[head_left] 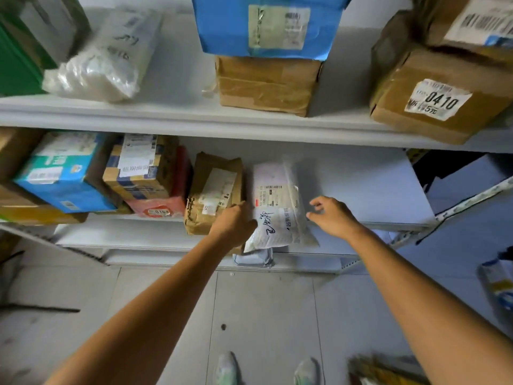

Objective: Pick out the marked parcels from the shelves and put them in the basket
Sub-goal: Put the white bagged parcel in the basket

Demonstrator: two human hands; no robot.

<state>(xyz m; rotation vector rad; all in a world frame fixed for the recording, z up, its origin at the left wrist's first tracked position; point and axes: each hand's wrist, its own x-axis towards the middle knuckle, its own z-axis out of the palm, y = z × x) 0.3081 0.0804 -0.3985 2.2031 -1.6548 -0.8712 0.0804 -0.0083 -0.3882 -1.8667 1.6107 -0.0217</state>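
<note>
the marked bag (277, 212) overhangs the shelf (361, 195) edge, left grip (236, 222) clasping its left side, right grip (331, 215) loose-fingered just beside the right, likely so both can lift it level.

The shelves (172, 122) are white. At 12 o'clock, a blue-wrapped box (222, 23) with a pale label (277, 27), a brown carton (266, 84) beneath. At 2 o'clock, a brown box (402, 87) with a white sticker (437, 100) printed black. Centre: a white poly bag (277, 215) with black handwriting. At 9 o'clock, a blue-and-teal box (61, 179) and a red parcel (163, 205).
</note>
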